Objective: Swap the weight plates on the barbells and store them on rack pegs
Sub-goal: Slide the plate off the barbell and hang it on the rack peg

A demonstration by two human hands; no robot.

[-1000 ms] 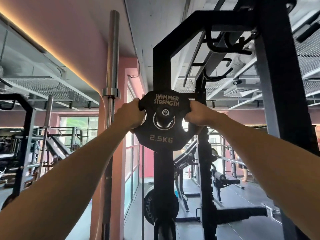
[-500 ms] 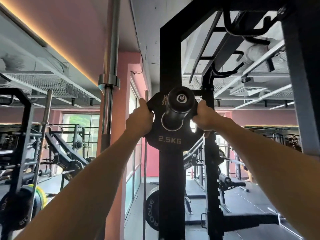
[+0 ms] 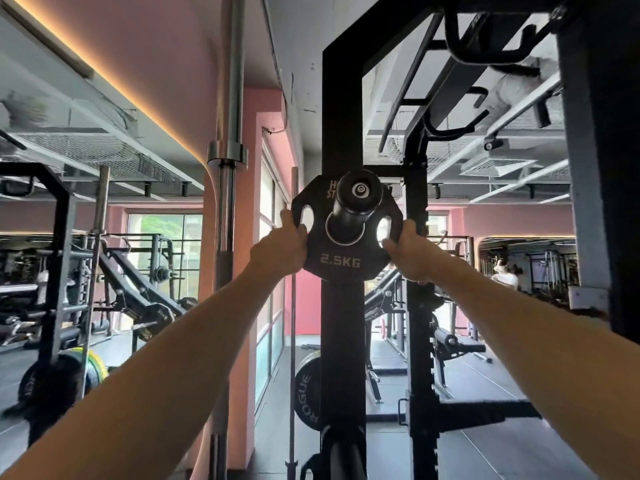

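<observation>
Both arms are reaching up to the plate (image 3: 341, 261), the left hand (image 3: 281, 249) gripping its left edge and the right hand (image 3: 408, 252) its right, while it is sitting threaded on the peg (image 3: 353, 209) of the rack (image 3: 343, 98).

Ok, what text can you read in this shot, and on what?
"2.5KG": small plate, held on the peg by both hands.
"H" and "ST": same plate, top; the rest hidden behind the peg.
"ROGUE": big plate low on the rack.
Left background plates: too blurred.
</observation>
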